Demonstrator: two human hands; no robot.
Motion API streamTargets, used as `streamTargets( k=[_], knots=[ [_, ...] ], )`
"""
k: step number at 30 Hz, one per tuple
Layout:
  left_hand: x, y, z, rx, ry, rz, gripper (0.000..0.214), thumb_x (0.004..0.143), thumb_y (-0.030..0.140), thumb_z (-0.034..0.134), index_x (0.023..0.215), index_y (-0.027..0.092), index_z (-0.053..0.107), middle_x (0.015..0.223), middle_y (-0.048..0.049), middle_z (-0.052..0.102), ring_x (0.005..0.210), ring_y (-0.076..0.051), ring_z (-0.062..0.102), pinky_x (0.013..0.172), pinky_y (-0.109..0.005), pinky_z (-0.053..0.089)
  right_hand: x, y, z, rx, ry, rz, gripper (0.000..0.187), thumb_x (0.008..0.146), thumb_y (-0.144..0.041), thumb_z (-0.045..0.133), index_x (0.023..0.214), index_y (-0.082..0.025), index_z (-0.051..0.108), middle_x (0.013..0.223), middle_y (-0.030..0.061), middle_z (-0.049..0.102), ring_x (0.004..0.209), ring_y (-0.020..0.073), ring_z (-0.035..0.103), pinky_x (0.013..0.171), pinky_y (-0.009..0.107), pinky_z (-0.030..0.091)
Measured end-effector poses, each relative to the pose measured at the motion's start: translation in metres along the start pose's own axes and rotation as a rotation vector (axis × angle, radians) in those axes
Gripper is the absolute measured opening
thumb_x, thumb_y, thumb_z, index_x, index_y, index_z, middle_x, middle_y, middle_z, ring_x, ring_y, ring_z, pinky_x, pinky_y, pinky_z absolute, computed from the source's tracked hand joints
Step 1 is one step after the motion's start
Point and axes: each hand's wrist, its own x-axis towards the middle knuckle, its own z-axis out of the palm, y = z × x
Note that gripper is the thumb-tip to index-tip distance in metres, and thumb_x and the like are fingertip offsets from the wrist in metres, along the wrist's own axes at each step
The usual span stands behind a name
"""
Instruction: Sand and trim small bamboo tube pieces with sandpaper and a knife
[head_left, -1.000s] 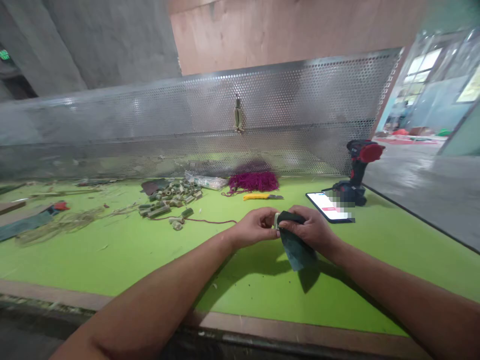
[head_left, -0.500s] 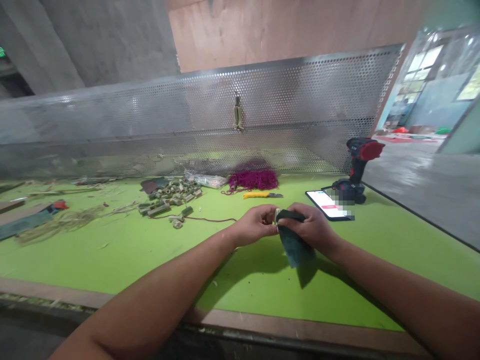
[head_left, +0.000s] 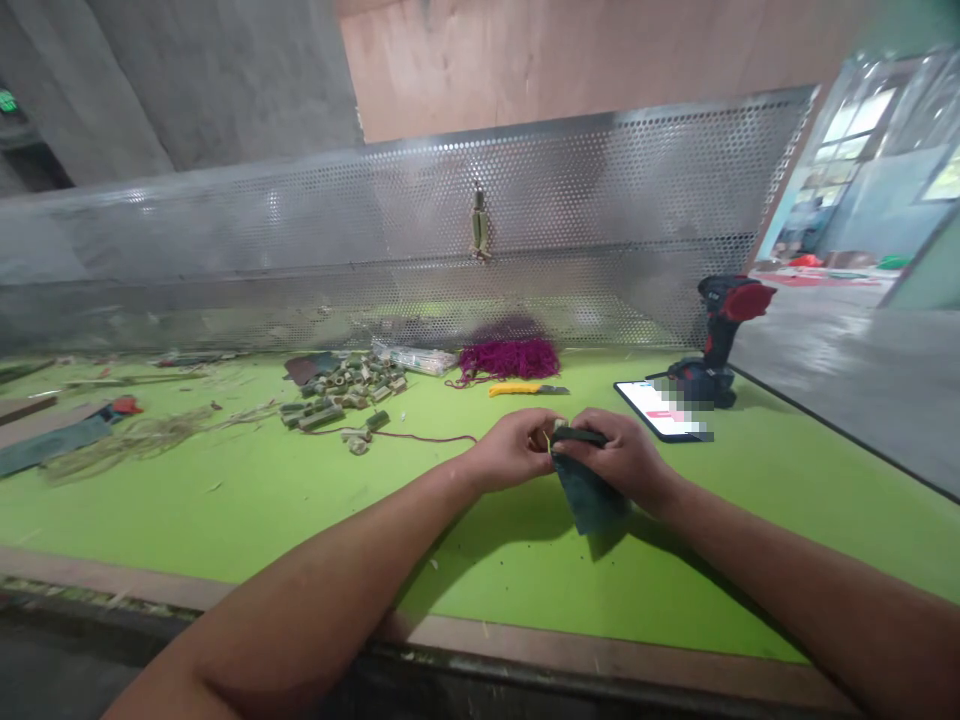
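Note:
My left hand [head_left: 514,450] is closed around a small pale bamboo piece [head_left: 559,427], mostly hidden by the fingers. My right hand [head_left: 626,455] grips a folded, dark green piece of sandpaper [head_left: 589,495] against that bamboo piece. The sandpaper's free part hangs down over the table below the right fingers. Both hands meet just above the green tabletop [head_left: 510,560]. A yellow utility knife [head_left: 517,389] with its blade out lies beyond them.
Left of my hands is a pile of cut bamboo pieces [head_left: 352,385] with a dark red cord [head_left: 427,438]. Purple string [head_left: 510,360] lies behind the knife. A phone [head_left: 660,412] and a cordless drill [head_left: 716,340] stand at right. A bamboo figure [head_left: 479,228] hangs on the perforated metal screen [head_left: 600,200].
The sandpaper's upper edge sits a little lower and flatter against the bamboo piece, and its hanging part has shifted slightly. Both hands keep their hold.

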Motion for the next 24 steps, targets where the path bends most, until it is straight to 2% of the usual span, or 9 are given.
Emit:
streamTargets(
  k=[3, 6, 8, 10, 14, 17, 20, 24],
  knots=[
    [-0.003, 0.009, 0.001, 0.04, -0.02, -0.012, 0.026, 0.072, 0.03, 0.073, 0.087, 0.013, 0.06, 0.079, -0.0008, 0.056, 0.071, -0.011, 0.051, 0.064, -0.024, 0.043, 0.005, 0.003, -0.002, -0.041, 0.026, -0.017, 0.025, 0.077, -0.04, 0.07, 0.068, -0.02, 0.061, 0.062, -0.0012, 0.059, 0.059, 0.0141, 0.051, 0.056, 0.026, 0.038],
    [-0.006, 0.013, -0.001, -0.009, -0.088, -0.121, 0.035, 0.069, 0.036, 0.076, 0.091, 0.014, 0.059, 0.081, -0.0014, 0.058, 0.073, -0.013, 0.054, 0.066, -0.026, 0.045, 0.013, 0.01, -0.013, -0.083, 0.167, 0.02, 0.027, 0.077, -0.043, 0.07, 0.069, -0.02, 0.061, 0.064, -0.0002, 0.06, 0.061, 0.0152, 0.052, 0.057, 0.027, 0.038],
    [-0.005, 0.01, -0.001, -0.016, -0.069, -0.155, 0.038, 0.069, 0.035, 0.075, 0.096, 0.014, 0.06, 0.084, -0.002, 0.06, 0.075, -0.014, 0.056, 0.067, -0.027, 0.046, 0.015, 0.013, -0.02, -0.088, 0.241, 0.072, 0.03, 0.076, -0.047, 0.07, 0.067, -0.02, 0.06, 0.062, -0.0001, 0.058, 0.06, 0.0154, 0.051, 0.056, 0.028, 0.038],
    [-0.004, 0.005, -0.001, 0.002, -0.007, -0.149, 0.035, 0.069, 0.032, 0.074, 0.095, 0.014, 0.06, 0.082, -0.0018, 0.06, 0.074, -0.014, 0.056, 0.066, -0.027, 0.046, 0.013, 0.013, -0.021, -0.058, 0.23, 0.099, 0.032, 0.076, -0.049, 0.069, 0.066, -0.02, 0.059, 0.061, -0.0002, 0.057, 0.059, 0.0155, 0.05, 0.054, 0.028, 0.037],
    [0.0, -0.002, 0.002, 0.013, 0.055, -0.093, 0.03, 0.069, 0.029, 0.071, 0.093, 0.013, 0.06, 0.08, -0.0014, 0.06, 0.071, -0.013, 0.055, 0.064, -0.026, 0.045, 0.005, 0.007, -0.009, 0.001, 0.064, 0.057, 0.028, 0.076, -0.044, 0.069, 0.067, -0.019, 0.06, 0.062, -0.0001, 0.058, 0.06, 0.0151, 0.05, 0.055, 0.028, 0.038],
    [-0.001, 0.002, 0.003, 0.063, 0.075, -0.042, 0.022, 0.066, 0.02, 0.067, 0.086, 0.014, 0.06, 0.077, -0.0004, 0.058, 0.068, -0.011, 0.053, 0.062, -0.024, 0.044, 0.004, 0.005, -0.001, -0.015, -0.019, 0.031, 0.027, 0.075, -0.041, 0.071, 0.065, -0.019, 0.059, 0.06, -0.0014, 0.056, 0.059, 0.0141, 0.05, 0.056, 0.027, 0.038],
    [-0.002, 0.009, 0.004, 0.053, 0.058, -0.046, 0.018, 0.065, 0.02, 0.067, 0.079, 0.014, 0.058, 0.071, 0.0012, 0.056, 0.064, -0.01, 0.051, 0.058, -0.023, 0.041, 0.008, 0.007, -0.003, -0.046, 0.027, 0.021, 0.027, 0.076, -0.042, 0.07, 0.065, -0.019, 0.059, 0.062, -0.001, 0.057, 0.06, 0.0144, 0.05, 0.056, 0.027, 0.038],
    [-0.004, 0.011, 0.004, 0.022, 0.068, -0.108, 0.026, 0.067, 0.024, 0.069, 0.088, 0.016, 0.056, 0.075, 0.0011, 0.058, 0.066, -0.011, 0.054, 0.057, -0.023, 0.043, 0.009, 0.008, -0.011, -0.059, 0.155, 0.029, 0.027, 0.078, -0.043, 0.068, 0.069, -0.019, 0.061, 0.065, 0.0008, 0.06, 0.063, 0.0158, 0.053, 0.057, 0.028, 0.04]
  ],
)
